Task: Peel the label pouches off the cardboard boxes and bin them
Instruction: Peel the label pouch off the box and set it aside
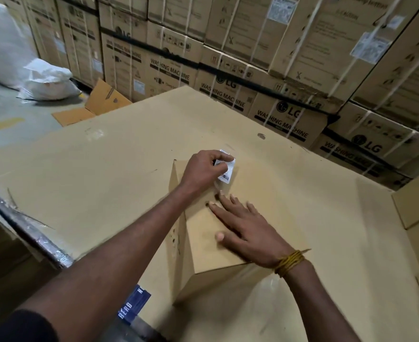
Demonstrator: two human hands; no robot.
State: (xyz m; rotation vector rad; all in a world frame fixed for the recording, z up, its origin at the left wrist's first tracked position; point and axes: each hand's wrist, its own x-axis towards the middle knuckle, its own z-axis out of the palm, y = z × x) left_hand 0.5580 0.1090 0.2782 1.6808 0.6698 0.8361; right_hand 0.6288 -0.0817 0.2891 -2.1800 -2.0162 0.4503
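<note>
A small plain cardboard box (203, 243) stands on a big flat cardboard surface (104, 169) in the middle of the view. At the box's far top edge my left hand (203, 169) pinches a white label pouch (227, 169) with a barcode, its lower part still against the box. My right hand (248, 230), with a yellow thread band at the wrist, presses flat on the box top, fingers spread and straight.
Stacked washing machine cartons (277, 70) form a wall at the back and right. White sacks (48, 80) and a flattened carton (99, 102) lie on the floor at left. More small boxes (418, 206) stand at the right edge.
</note>
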